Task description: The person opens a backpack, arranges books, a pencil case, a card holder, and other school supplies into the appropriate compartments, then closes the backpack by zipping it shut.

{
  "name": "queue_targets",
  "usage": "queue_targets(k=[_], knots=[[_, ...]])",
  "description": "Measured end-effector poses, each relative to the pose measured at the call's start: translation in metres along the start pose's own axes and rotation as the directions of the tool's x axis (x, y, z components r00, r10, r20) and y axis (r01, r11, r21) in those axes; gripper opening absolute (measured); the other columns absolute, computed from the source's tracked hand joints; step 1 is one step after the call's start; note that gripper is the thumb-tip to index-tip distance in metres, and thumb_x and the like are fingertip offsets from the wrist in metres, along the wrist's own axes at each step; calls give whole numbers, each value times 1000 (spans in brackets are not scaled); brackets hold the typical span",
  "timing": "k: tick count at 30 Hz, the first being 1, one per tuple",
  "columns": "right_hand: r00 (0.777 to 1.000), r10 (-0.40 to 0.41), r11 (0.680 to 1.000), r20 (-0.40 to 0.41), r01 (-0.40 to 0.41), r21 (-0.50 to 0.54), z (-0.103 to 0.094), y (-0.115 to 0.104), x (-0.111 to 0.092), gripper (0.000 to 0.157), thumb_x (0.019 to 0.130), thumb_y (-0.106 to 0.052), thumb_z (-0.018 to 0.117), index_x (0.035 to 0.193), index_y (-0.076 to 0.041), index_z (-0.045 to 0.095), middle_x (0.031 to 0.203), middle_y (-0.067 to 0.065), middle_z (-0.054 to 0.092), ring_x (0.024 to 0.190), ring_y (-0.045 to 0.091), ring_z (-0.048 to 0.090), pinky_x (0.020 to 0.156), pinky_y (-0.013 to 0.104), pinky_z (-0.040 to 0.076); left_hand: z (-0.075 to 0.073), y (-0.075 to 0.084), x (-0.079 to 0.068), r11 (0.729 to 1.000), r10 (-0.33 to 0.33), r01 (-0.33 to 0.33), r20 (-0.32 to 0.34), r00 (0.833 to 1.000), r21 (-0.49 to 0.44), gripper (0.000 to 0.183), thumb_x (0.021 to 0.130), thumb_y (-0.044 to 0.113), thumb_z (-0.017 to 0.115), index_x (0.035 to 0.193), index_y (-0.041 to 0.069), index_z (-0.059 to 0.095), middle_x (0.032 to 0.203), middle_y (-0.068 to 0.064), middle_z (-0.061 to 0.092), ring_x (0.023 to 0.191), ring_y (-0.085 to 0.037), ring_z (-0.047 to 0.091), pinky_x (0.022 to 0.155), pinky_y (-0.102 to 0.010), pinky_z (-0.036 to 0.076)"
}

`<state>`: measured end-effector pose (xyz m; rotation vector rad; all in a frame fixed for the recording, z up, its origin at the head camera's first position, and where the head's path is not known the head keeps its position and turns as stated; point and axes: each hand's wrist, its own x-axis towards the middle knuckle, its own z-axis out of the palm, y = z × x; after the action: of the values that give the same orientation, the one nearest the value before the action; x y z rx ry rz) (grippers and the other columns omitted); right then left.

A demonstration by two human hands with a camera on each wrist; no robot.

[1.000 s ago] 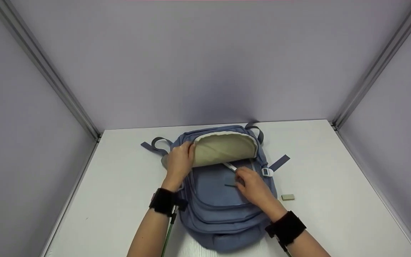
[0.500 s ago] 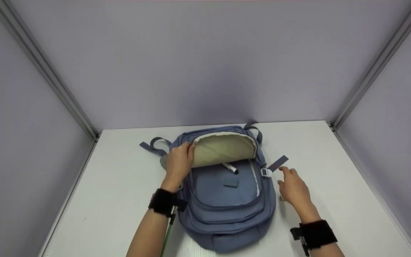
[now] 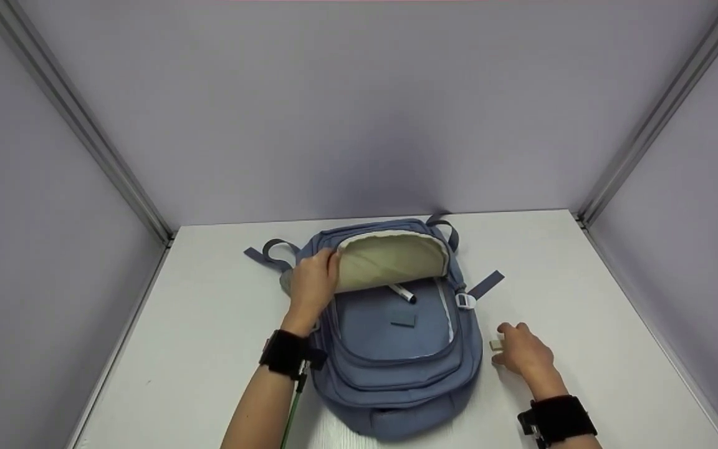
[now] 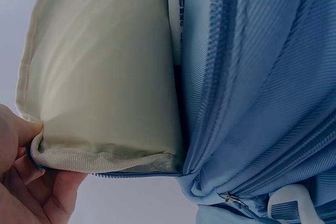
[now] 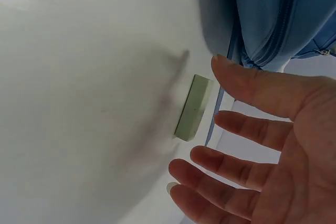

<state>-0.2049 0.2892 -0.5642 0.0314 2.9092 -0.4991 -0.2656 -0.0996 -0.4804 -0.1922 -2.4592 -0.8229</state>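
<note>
A blue backpack lies on the white table with its front pocket unzipped. My left hand pinches the left corner of the cream-lined pocket flap and holds it folded back; thumb and fingers show on its edge in the left wrist view. A white marker with a dark cap pokes out from under the flap, its printed barrel visible beside the lining. Over the table right of the bag, my right hand hovers with spread fingers around a small pale-green block, thumb and fingertips apart from it.
A teal rectangular patch shows on the pocket front. Straps stick out on both sides, one with a white buckle at the right. Grey panels enclose the table at the back and sides.
My right hand has let go of the marker, moved off the bag to the right and then down to the green block. The left hand has stayed on the flap.
</note>
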Motion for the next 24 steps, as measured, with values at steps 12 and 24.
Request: queue_targets(k=[12,24], knots=[[998,-46,997,-50,43,-58,11,8,3,30,76,8,68,105,2,68,85,13,60,72,27,60,62,49,51,-1,0,-1,1000,4,-4,19,1000,-13,21,100,19,57,93,4,70,78,-13,70,69,-29,68,60,-47,51],[998,-30,998,-50,27,-49,6,8,1,5,85,-1,64,90,-2,64,78,9,57,68,29,60,57,49,49,-1,0,-1,1000,24,-24,-9,1000,-17,21,100,19,58,89,5,69,76,-14,69,67,-33,68,58,-50,50]])
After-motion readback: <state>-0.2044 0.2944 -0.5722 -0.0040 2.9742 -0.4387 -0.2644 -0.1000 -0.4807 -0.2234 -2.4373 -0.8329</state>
